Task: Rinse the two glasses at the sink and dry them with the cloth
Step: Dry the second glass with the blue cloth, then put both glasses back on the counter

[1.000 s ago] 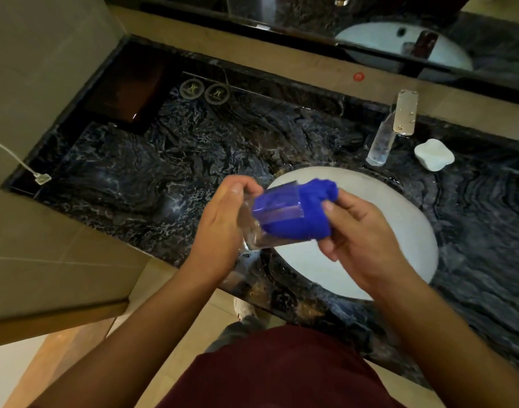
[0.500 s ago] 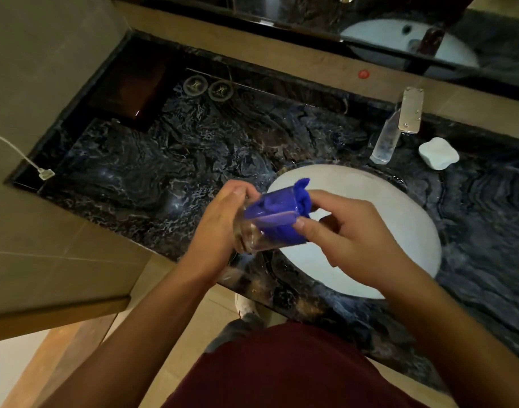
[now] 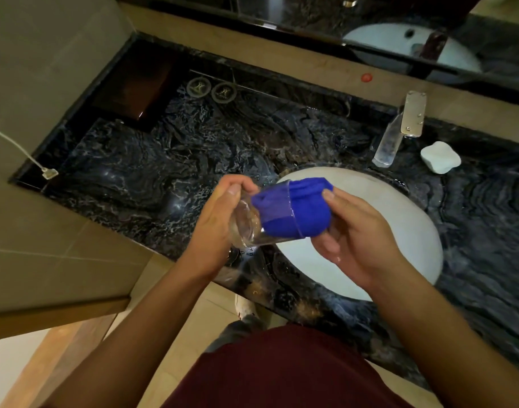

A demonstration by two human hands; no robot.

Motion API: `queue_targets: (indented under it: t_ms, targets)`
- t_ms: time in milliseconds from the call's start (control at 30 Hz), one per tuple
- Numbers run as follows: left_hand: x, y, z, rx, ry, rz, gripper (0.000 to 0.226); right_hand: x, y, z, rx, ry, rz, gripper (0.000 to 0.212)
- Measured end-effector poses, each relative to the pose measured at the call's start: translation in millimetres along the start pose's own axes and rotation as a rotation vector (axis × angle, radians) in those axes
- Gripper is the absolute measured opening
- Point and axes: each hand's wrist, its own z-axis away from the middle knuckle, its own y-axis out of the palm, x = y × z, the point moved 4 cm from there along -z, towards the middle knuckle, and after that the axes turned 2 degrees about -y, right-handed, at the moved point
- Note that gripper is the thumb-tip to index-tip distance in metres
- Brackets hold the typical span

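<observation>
A clear, thick-based drinking glass [image 3: 259, 219] lies tipped on its side at the centre of the frame, over the front-left edge of the white oval sink [image 3: 399, 231], its open mouth turned toward the right. A bright blue cloth [image 3: 296, 213] is stuffed into that mouth, part of it inside the glass wall and the rest bunched outside. The left hand [image 3: 220, 225] curls round the base end of the glass and holds it; the right hand [image 3: 355, 237] grips the bunched outer part of the cloth between thumb and fingers. This looks like the drying step for one glass, the inside being wiped. The second glass cannot be made out anywhere on the dark veined marble desk [image 3: 178, 160], so how far the whole task has come is hard to judge. The next move probably calls for twisting cloth against glass to reach the bottom, with a firm hold on the base, since wet glass may slip. Further out, a chrome tap [image 3: 399, 128] stands at the upper right behind the sink, a white soap dish [image 3: 439, 157] just right of it, two round coasters [image 3: 211, 89] at the upper left, and a white cable plug [image 3: 49, 173] at the far left.
</observation>
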Motion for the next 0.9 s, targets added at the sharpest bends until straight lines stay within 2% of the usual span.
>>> queue_targets:
  t_ms: [67, 100, 167, 233, 300, 367, 433, 500, 533, 600, 633, 700, 767, 833, 900]
  targets:
    - [1.1, -1.4, 2.5, -0.047, -0.019, 0.021, 0.029, -2.6, -1.5, 0.2, -0.067, -0.005, -0.116, 0.030]
    - [0.7, -1.6, 4.2, -0.076, -0.015, 0.007, 0.031, -2.6, -0.5, 1.0, -0.064, -0.023, -0.083, 0.029]
    - [-0.1, -1.7, 6.2, -0.116, 0.030, -0.055, 0.033, -1.8, 5.7, 4.2, 0.018, -0.053, 0.144, 0.024]
    - [1.2, -2.4, 6.4, -0.100, 0.086, -0.123, 0.031, -2.5, 7.7, 7.3, 0.104, -0.024, 0.355, 0.027]
    - [4.6, -3.4, 8.3, -0.055, 0.083, -0.146, 0.028, 0.8, 2.8, 4.9, 0.107, -0.006, 0.446, 0.030]
    - [8.4, -6.5, 11.1, -0.034, 0.032, -0.142, 0.029, 7.5, -4.2, 1.8, 0.013, -0.012, 0.433, 0.028]
    - [11.4, -13.3, 11.7, -0.081, -0.032, -0.149, 0.032, 12.3, -19.8, 0.6, -0.158, -0.025, 0.325, 0.026]
    - [19.0, -24.0, 8.7, -0.132, -0.140, -0.006, 0.039, 11.9, -41.6, 2.1, -0.301, -0.045, 0.258, 0.027]
    - [23.9, -28.8, 7.1, -0.138, -0.198, 0.110, 0.050, 8.1, -53.0, 4.2, -0.366, -0.051, 0.293, 0.028]
    - [31.7, -36.4, 6.8, -0.135, -0.259, 0.294, 0.072, -10.6, -73.9, 9.7, -0.463, -0.054, 0.485, 0.028]
    - [34.3, -39.0, 8.3, -0.124, -0.269, 0.342, 0.077, -25.4, -79.1, 13.4, -0.475, -0.051, 0.609, 0.022]
    - [41.0, -42.0, 11.5, -0.057, -0.285, 0.378, 0.088, -66.5, -85.1, 19.3, -0.411, -0.023, 0.840, 0.013]
    - [49.0, -44.1, 12.5, 0.046, -0.286, 0.363, 0.102, -112.3, -87.8, 23.5, -0.318, 0.050, 1.052, 0.022]
    - [57.6, -44.1, 15.9, 0.133, -0.290, 0.372, 0.104, -146.3, -89.9, 24.2, -0.313, 0.154, 1.228, 0.026]
    - [64.3, -43.9, 19.4, 0.189, -0.297, 0.353, 0.100, -165.9, -89.8, 21.2, -0.356, 0.263, 1.299, 0.026]
